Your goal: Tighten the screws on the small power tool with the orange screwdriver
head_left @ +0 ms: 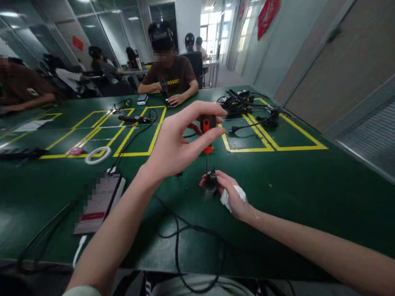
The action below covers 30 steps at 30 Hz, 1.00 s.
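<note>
Head view: your left hand (180,137) is raised over the table (296,189), thumb and fingers pinched around the handle of a red-and-black screwdriver (205,125). Its shaft points down, close to upright. Your right hand (233,194), lower and to the right, has its fingers curled around a dark cylindrical part (210,181) at mid-table, below the screwdriver; its narrow end faces up. Whether the tip touches the part: cannot tell. White tissue (226,200) lies against your right hand.

Near left, a phone (100,201) lies by your left forearm; beyond it, a white ring (98,155). Near side, a black cord (177,238) loops over the table. Far right, heaped cables (236,102). Far side, a seated co-worker (175,70).
</note>
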Available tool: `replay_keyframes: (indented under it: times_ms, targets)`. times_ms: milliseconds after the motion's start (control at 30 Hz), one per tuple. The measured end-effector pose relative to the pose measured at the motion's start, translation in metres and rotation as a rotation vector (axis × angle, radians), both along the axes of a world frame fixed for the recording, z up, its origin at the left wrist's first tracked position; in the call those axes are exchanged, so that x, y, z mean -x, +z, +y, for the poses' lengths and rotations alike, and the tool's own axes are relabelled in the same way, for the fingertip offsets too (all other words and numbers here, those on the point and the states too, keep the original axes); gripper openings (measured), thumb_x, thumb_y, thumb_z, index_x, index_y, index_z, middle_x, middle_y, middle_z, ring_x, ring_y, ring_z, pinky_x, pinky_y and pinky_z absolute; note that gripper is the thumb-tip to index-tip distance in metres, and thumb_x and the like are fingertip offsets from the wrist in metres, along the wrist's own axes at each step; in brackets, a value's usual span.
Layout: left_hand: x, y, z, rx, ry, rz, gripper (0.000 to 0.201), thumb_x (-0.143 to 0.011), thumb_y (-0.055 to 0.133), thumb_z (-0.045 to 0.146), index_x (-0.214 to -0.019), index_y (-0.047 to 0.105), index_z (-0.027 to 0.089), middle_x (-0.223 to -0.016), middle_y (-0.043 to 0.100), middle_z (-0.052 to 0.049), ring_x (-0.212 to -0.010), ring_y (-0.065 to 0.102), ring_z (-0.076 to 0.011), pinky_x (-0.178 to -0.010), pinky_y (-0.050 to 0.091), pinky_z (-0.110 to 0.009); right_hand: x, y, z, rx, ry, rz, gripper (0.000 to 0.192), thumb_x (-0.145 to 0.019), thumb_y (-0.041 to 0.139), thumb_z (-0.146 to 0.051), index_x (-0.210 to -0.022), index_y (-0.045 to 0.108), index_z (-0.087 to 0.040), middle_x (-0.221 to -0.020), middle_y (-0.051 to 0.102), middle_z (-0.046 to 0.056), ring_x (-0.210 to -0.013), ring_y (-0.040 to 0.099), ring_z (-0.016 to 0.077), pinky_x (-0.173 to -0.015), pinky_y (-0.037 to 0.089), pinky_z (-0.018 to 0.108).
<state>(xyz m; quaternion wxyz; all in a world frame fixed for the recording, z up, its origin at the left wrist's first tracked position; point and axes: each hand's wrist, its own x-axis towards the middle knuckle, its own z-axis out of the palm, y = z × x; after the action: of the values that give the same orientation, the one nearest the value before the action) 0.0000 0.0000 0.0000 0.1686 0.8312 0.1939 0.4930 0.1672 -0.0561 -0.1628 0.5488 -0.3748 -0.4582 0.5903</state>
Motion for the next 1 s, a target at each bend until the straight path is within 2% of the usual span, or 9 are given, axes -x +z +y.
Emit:
replay_keyframes:
  times_ms: [133,300,500,733,833,1000]
  targets:
    - [0.006,0.006,0.004,0.149,-0.102,-0.045,0.040,-0.084,0.083,0.024,-0.116,0.060,0.023,-0.110,0.076,-0.004,-0.103,0.077,-0.0216,-0.079,0.065,-0.029,0.000,0.001,-0.003,-0.022,0.020,-0.006,0.038,-0.090,0.065,-0.055,-0.092,0.077,-0.018,-0.090,0.079,0.008,-0.092,0.069,0.0249,-0.092,0.049,0.037]
    - [0.012,0.010,0.008,0.335,-0.195,-0.070,0.039,-0.075,0.087,0.020,-0.099,0.057,0.020,-0.107,0.073,-0.004,-0.080,0.076,-0.0156,-0.070,0.065,-0.029,-0.001,0.002,-0.005,-0.005,0.055,0.031,0.039,-0.092,0.065,-0.055,-0.093,0.076,-0.018,-0.090,0.079,0.008,-0.091,0.071,0.0248,-0.089,0.050,0.036]
    - [0.015,0.012,0.006,0.211,-0.123,-0.037,0.027,-0.077,0.078,0.018,-0.101,0.064,0.021,-0.103,0.070,-0.004,-0.091,0.072,-0.0163,-0.065,0.062,-0.022,0.005,0.004,-0.001,0.058,0.134,0.128,0.035,-0.092,0.067,-0.051,-0.090,0.074,-0.017,-0.082,0.076,0.006,-0.080,0.068,0.0217,-0.081,0.052,0.034]
    - [0.010,0.009,-0.001,0.057,0.020,-0.024,0.028,-0.079,0.083,0.028,-0.101,0.068,0.020,-0.092,0.070,-0.002,-0.075,0.066,-0.0111,-0.055,0.054,-0.019,0.011,0.006,0.002,0.055,0.212,0.133,0.039,-0.093,0.064,-0.052,-0.084,0.073,-0.015,-0.073,0.073,0.006,-0.072,0.067,0.0198,-0.072,0.050,0.031]
    - [0.010,0.010,-0.002,0.046,0.049,-0.039,0.029,-0.077,0.087,0.031,-0.097,0.070,0.018,-0.091,0.071,-0.003,-0.074,0.065,-0.0108,-0.054,0.053,-0.019,0.011,0.006,0.002,0.058,0.222,0.143,0.038,-0.092,0.064,-0.052,-0.084,0.072,-0.016,-0.072,0.073,0.006,-0.071,0.066,0.0197,-0.072,0.050,0.031]
    - [0.020,0.021,-0.004,0.095,0.021,0.040,0.019,-0.081,0.079,0.022,-0.098,0.073,0.018,-0.098,0.074,-0.005,-0.087,0.070,-0.0156,-0.062,0.059,-0.022,0.010,0.007,0.002,0.067,0.231,0.162,0.037,-0.091,0.066,-0.051,-0.084,0.072,-0.016,-0.072,0.073,0.005,-0.070,0.066,0.0191,-0.073,0.051,0.030]
